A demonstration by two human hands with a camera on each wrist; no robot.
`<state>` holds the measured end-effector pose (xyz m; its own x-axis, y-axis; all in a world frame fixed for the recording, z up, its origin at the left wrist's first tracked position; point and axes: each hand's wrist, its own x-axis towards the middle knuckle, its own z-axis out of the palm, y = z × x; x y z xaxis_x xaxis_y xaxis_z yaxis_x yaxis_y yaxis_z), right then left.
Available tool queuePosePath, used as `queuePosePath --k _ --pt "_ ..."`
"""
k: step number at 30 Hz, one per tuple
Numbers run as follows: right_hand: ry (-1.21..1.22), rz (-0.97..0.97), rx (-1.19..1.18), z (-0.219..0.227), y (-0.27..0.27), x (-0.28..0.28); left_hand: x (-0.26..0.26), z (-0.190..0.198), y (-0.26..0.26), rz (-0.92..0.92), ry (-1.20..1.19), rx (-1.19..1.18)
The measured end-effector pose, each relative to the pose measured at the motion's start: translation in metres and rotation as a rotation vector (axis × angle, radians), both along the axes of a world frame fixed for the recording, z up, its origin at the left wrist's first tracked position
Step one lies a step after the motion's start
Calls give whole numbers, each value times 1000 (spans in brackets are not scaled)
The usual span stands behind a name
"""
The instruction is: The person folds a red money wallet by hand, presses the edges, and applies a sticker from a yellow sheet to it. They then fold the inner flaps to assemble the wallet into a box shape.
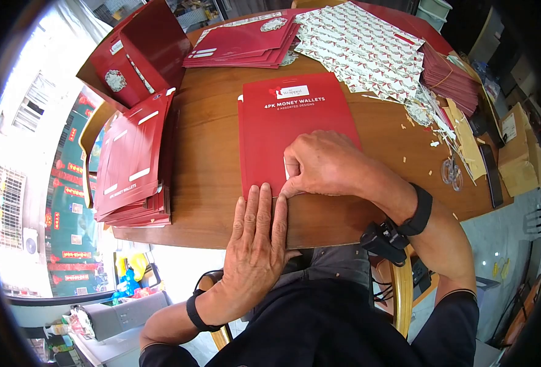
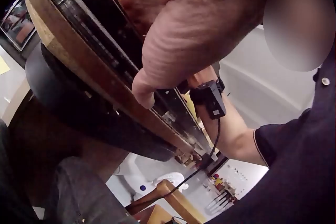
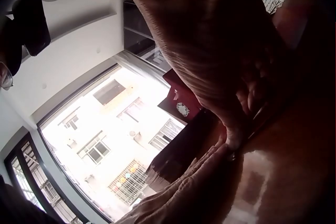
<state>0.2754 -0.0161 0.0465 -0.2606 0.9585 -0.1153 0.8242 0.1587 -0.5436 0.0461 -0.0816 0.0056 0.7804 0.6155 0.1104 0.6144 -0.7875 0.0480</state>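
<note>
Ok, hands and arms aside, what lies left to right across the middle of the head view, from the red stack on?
Stack of red card pieces, red "4PK MONEY WALLETS" sheet, scissors, dark phone, cardboard box.

Right hand (image 1: 328,164): most fingers tucked under, hidden in head view; dim in right wrist view. White piece (image 1: 287,169) in its pinch mostly covered, kind unclear. Left hand (image 1: 255,235) hides bit of red folder's (image 1: 301,131) bottom edge; its own fingers mostly out of sight in left wrist view. Patterned sheets (image 1: 359,49): motifs too small. Table (image 1: 209,122): far edge partly covered by stacks.
</note>
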Motion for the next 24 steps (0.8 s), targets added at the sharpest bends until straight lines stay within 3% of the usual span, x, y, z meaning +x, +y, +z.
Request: queuePosePath --k 5,7,14,24 --pt "-15 -17 23 0 -2 -4 1 -4 -3 17 36 49" --pt "-138 -24 84 -5 -1 -8 2 -5 -4 16 44 70" --pt "-86 -16 73 -2 -2 -2 -1 -7 -3 15 183 172" --pt "-122 -89 -62 16 -21 37 -1 -12 -2 25 137 169"
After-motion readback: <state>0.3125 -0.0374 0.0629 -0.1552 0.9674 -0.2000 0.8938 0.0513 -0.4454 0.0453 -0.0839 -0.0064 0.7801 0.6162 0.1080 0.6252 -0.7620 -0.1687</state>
